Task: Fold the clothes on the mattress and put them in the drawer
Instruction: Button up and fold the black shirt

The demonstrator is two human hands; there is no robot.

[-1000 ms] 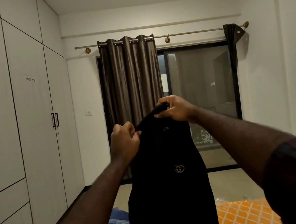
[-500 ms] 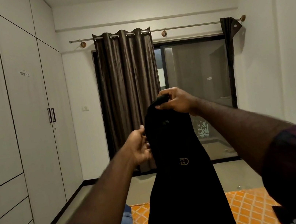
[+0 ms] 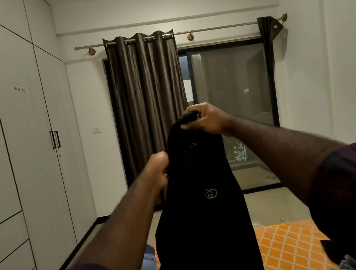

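- My left grip (image 3: 158, 170) had dropped from the top of the black garment (image 3: 206, 223) to its left edge, fingers curled on the cloth.
- My right grip (image 3: 204, 119) pinched its top, so it hung above the orange mattress (image 3: 288, 247).

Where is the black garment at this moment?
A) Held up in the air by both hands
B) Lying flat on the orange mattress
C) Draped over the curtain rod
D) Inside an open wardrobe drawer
A: the right hand pinches the top of the black garment and the left hand holds its side edge, so it hangs above the orange mattress.
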